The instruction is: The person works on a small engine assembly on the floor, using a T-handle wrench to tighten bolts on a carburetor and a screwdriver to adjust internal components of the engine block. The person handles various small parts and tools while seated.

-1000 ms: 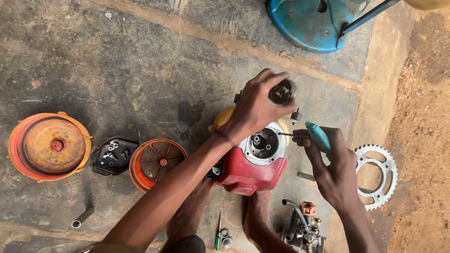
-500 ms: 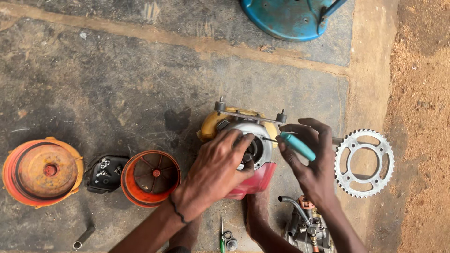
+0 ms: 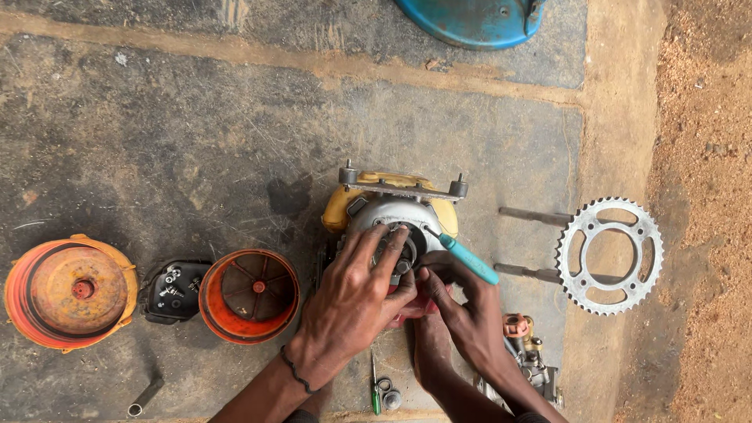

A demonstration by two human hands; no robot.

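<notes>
A small engine (image 3: 395, 207) with a yellow and red body and a grey metal face stands on the concrete floor. My left hand (image 3: 352, 301) lies over its round hub, fingers spread on the metal. My right hand (image 3: 462, 313) holds a screwdriver with a teal handle (image 3: 470, 261); its tip points at the hub near my left fingertips. The red lower part of the engine is mostly hidden under both hands.
An orange fan cover (image 3: 249, 295), a black part with bolts (image 3: 174, 291) and a rusty orange housing (image 3: 70, 291) lie to the left. A chain sprocket (image 3: 609, 255) on two rods lies right. A carburettor (image 3: 526, 348), small green tool (image 3: 375, 388), socket (image 3: 145, 395) and blue tub (image 3: 478, 19) are around.
My left hand has come down from the engine's top, where it held a dark part, onto the hub. The screwdriver tip has moved in to the hub. The view has shifted downward.
</notes>
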